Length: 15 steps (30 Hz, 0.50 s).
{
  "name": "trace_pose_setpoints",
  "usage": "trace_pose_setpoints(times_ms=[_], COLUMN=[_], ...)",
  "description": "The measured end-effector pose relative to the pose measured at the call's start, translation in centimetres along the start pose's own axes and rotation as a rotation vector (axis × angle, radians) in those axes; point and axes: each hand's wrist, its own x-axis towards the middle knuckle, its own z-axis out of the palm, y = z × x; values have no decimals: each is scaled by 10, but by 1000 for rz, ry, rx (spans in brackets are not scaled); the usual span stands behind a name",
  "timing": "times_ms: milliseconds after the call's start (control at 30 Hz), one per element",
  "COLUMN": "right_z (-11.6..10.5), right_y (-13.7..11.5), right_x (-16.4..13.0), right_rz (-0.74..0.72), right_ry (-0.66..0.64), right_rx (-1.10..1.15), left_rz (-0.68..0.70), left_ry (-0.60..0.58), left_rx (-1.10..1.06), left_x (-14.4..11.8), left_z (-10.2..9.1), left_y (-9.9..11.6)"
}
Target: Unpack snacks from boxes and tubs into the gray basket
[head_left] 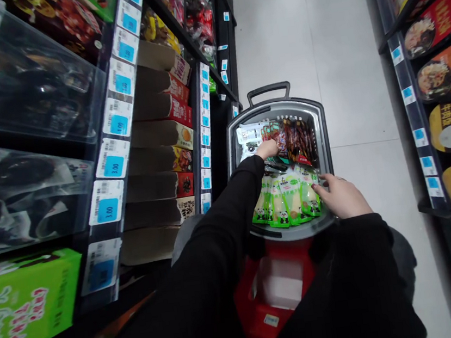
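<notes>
A grey shopping basket [321, 124] stands on the aisle floor in front of me, full of snack packets. My left hand [267, 148] reaches deep into it and touches packets beside a white pouch [249, 134] and several dark red packets [298, 139]; whether it grips one I cannot tell. My right hand [340, 195] rests on the near right rim, its fingers touching a row of green and white panda packets [287, 199]. Both arms wear black sleeves.
Shelves with blue price tags [113, 166] and boxed goods [164, 138] line the left. Clear bins [13, 80] and a green box [24, 303] sit nearer me. Bowl-shaped packs [446, 73] fill the right shelves. A red basket [282, 293] lies below the grey one. Pale floor tiles [341, 39] stretch ahead.
</notes>
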Motion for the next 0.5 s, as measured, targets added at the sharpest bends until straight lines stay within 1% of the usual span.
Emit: trace_pose_setpoints(times_ms=[67, 133, 267, 367, 433, 500], right_z=[1, 2, 9, 19, 29, 39], right_y=[-1, -2, -2, 5, 13, 22], right_x=[1, 3, 6, 11, 21, 36], right_rz=[-7, -14, -48, -84, -98, -115], right_ry=[-5, -13, -28, -48, -67, -71], right_rx=[-4, -5, -1, 19, 29, 36], left_rz=[-16, -34, -54, -50, -41, -50], left_ry=[-23, 15, 127, 148, 164, 250], left_rx=[60, 91, 98, 106, 124, 144], left_x=[0, -3, -19, -36, -50, -70], left_z=[-8, -8, 11, 20, 14, -4], left_y=[9, 20, 38, 44, 45, 45])
